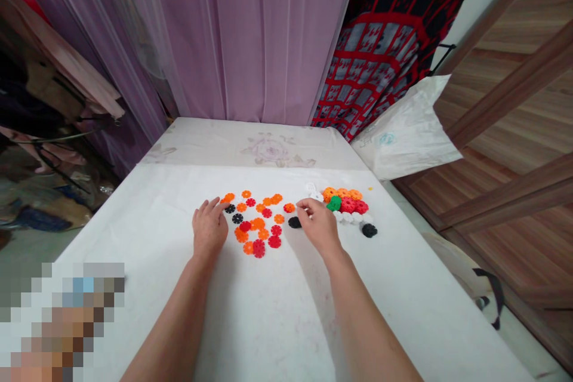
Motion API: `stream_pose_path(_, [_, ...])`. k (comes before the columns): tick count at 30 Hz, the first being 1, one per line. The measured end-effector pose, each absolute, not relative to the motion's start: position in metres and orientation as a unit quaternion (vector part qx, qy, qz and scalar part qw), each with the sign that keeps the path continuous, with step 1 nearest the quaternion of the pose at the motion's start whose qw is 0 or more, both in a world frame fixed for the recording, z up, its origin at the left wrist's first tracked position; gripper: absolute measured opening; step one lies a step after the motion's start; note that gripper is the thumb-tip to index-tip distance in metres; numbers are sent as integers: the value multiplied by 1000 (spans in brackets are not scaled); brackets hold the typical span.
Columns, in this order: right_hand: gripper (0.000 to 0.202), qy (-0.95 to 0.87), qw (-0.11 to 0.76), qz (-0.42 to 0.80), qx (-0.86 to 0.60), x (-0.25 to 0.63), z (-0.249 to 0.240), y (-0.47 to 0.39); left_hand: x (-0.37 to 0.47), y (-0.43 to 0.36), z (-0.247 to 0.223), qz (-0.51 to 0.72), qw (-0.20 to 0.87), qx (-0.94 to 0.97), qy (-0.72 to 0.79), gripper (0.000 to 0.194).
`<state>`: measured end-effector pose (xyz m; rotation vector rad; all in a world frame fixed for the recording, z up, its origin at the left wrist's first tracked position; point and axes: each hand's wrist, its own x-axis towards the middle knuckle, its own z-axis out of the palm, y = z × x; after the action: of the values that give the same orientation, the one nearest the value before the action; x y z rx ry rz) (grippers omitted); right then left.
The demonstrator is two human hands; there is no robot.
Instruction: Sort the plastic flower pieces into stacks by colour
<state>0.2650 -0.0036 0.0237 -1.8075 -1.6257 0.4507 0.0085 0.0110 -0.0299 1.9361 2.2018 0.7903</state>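
Loose notched plastic discs lie in a scatter on the white-covered table, with an orange disc (278, 219), a red disc (258, 248) and a black disc (237, 218) among them. On the left of the scatter is my left hand (210, 228), open, its fingers apart and a fingertip at another black disc (230, 209). My right hand (321, 225) is on the right side, fingers bent together beside an orange-red disc (289, 208) and a black stack (294, 222). What its fingertips hold, if anything, is too small to make out.
Right of my right hand stand rows of stacked discs: orange (343, 194), red (353, 205), green (333, 203), white (353, 217) and black (369, 230). A white bag (407, 131) is beyond the table's right edge. Purple curtains (250, 36) hang behind.
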Motion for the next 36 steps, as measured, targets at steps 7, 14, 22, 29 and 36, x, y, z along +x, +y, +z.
stream_pose_path(7, [15, -753, 180, 160, -612, 176, 19, 6, 7, 14, -32, 245, 48, 646, 722, 45])
stream_pose_path(14, [22, -772, 113, 99, -618, 140, 16, 6, 6, 14, -33, 245, 43, 648, 720, 45])
stream_pose_path(22, [23, -769, 80, 95, -627, 131, 21, 12, 9, 12, -33, 245, 46, 643, 724, 45])
stream_pose_path(29, [28, -758, 103, 128, -631, 131, 19, 14, 9, 10, -30, 257, 53, 642, 720, 41])
stream_pose_path(36, [19, -750, 167, 175, -615, 136, 16, 14, 11, 9, -29, 257, 56, 639, 722, 39])
